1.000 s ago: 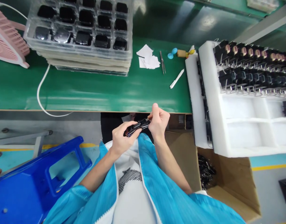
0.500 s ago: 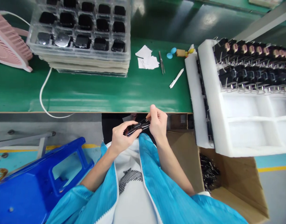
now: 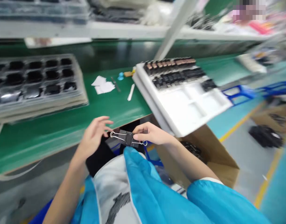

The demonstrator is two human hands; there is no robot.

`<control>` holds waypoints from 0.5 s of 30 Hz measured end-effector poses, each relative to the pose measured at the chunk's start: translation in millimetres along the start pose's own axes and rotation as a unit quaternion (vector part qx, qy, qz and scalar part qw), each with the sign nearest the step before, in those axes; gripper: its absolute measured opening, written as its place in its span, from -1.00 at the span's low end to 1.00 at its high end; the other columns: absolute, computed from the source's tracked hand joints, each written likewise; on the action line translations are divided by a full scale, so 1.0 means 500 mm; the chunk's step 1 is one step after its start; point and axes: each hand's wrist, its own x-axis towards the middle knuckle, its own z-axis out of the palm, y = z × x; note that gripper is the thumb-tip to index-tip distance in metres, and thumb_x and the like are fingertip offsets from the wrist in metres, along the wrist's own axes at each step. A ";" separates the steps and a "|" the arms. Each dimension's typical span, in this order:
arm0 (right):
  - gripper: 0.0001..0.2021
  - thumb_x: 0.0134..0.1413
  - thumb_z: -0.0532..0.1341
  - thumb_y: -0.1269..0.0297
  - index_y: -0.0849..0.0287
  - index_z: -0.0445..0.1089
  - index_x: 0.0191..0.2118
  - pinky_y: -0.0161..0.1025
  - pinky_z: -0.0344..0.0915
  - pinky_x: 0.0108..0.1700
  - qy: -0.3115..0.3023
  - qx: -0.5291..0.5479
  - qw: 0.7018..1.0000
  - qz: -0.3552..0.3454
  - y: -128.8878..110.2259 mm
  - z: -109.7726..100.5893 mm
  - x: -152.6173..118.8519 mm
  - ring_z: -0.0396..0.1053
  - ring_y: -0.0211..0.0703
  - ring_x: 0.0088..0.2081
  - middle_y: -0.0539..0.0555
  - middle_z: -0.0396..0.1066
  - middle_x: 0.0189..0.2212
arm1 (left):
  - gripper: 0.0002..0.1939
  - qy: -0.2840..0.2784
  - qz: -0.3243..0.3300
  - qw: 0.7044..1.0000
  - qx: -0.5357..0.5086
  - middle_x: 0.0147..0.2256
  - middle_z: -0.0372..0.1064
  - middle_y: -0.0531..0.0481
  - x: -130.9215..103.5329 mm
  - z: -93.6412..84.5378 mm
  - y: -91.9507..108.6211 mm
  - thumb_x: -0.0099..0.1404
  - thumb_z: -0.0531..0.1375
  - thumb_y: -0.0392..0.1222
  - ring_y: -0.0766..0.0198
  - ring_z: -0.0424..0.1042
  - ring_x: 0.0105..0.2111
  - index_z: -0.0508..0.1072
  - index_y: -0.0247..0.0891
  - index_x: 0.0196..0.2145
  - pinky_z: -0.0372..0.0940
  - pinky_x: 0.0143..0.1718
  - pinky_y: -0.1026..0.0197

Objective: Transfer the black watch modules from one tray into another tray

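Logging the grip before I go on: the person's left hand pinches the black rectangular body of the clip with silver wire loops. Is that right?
Not the left hand: the head view shows the right hand pinching that black rectangular body; the silver wire loops are as you say.

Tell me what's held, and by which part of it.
A black clip, held in the right hand by its dark body, between the wire loops. The left hand is open beside one loop; whether it touches can't be told.
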 end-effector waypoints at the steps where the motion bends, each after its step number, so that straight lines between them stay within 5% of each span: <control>1: -0.58 0.08 0.41 -0.14 0.20 0.58 -0.32 -0.27 0.30 -0.40 0.051 0.001 0.999 -0.015 -0.005 -0.028 -0.024 0.38 -0.22 -0.46 0.05 0.52 -0.47 | -0.47 0.055 0.020 0.997 0.042 0.02 0.60 -0.21 0.012 -0.019 -0.012 0.50 0.17 0.28 0.15 0.63 -0.23 0.47 -0.21 0.13 0.50 -0.30 0.19; 3: -0.57 0.09 0.40 -0.15 0.20 0.60 -0.33 -0.26 0.28 -0.40 0.191 -0.019 0.980 -0.054 -0.014 -0.105 -0.081 0.34 -0.23 -0.48 0.04 0.49 -0.49 | -0.51 0.143 0.025 0.981 0.128 -0.03 0.62 -0.13 0.040 -0.063 -0.049 0.43 0.25 0.26 0.15 0.63 -0.19 0.53 -0.18 0.06 0.53 -0.15 0.14; 5: -0.61 0.12 0.39 -0.10 0.20 0.62 -0.31 -0.25 0.27 -0.38 0.363 -0.072 0.924 -0.095 -0.015 -0.207 -0.145 0.31 -0.24 -0.48 0.04 0.47 -0.50 | -0.54 0.210 0.011 0.961 0.181 -0.16 0.65 -0.03 0.063 -0.104 -0.091 0.34 0.32 0.27 0.10 0.64 -0.21 0.59 -0.14 -0.05 0.56 -0.04 0.02; 9: -0.63 0.12 0.36 0.07 0.27 0.67 -0.12 -0.17 0.30 -0.25 0.661 -0.203 0.721 -0.043 0.013 -0.443 -0.242 0.40 -0.13 -0.37 0.15 0.59 -0.35 | -0.62 0.262 -0.032 0.940 0.215 -0.28 0.63 0.18 0.067 -0.142 -0.132 0.26 0.34 0.31 0.01 0.66 -0.16 0.61 0.01 -0.19 0.52 0.16 -0.27; 12: -0.63 0.17 0.29 0.20 0.34 0.67 -0.03 -0.14 0.33 -0.09 0.717 -0.269 0.640 0.067 0.048 -0.588 -0.258 0.50 0.00 -0.19 0.26 0.64 -0.21 | -0.71 0.275 -0.054 0.934 0.223 -0.28 0.62 0.28 0.053 -0.138 -0.127 0.26 0.34 0.29 -0.03 0.66 -0.08 0.61 0.10 -0.25 0.48 0.22 -0.34; 15: -0.60 0.21 0.25 0.23 0.33 0.67 0.03 -0.11 0.33 -0.01 0.698 -0.331 0.619 0.141 0.074 -0.676 -0.241 0.50 0.07 -0.09 0.33 0.64 -0.11 | -0.78 0.273 -0.057 0.935 0.218 -0.26 0.61 0.32 0.047 -0.135 -0.124 0.26 0.35 0.24 -0.06 0.65 -0.03 0.61 0.15 -0.24 0.47 0.25 -0.34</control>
